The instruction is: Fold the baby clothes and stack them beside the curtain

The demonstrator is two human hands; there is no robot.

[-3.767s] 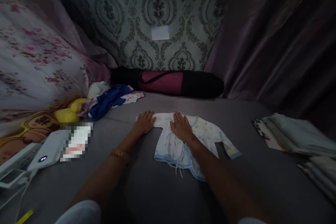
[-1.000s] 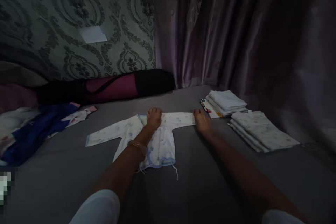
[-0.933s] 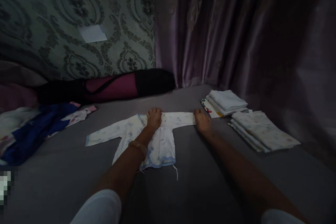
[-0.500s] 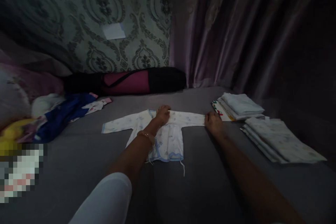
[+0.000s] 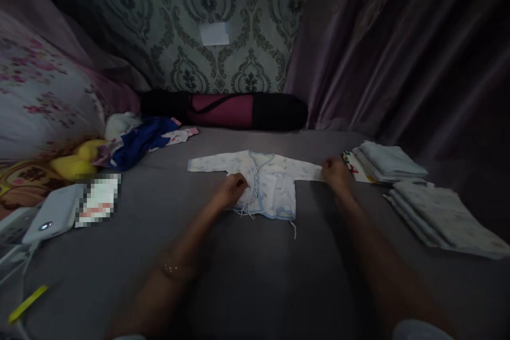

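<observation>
One shirt (image 5: 274, 188), right fingers (image 5: 330, 166) at sleeve edge; wide sheet (image 5: 255, 271) below.

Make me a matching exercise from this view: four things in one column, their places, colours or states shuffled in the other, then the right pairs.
Things:
1. small shirt
2. long bag
3. right hand
4. yellow strip

Places, colours, states:
A. at the end of a shirt sleeve
B. near the picture's lower left corner
C. spread out, white with blue trim
D. black with a maroon middle

Pairs: 1-C, 2-D, 3-A, 4-B
</observation>
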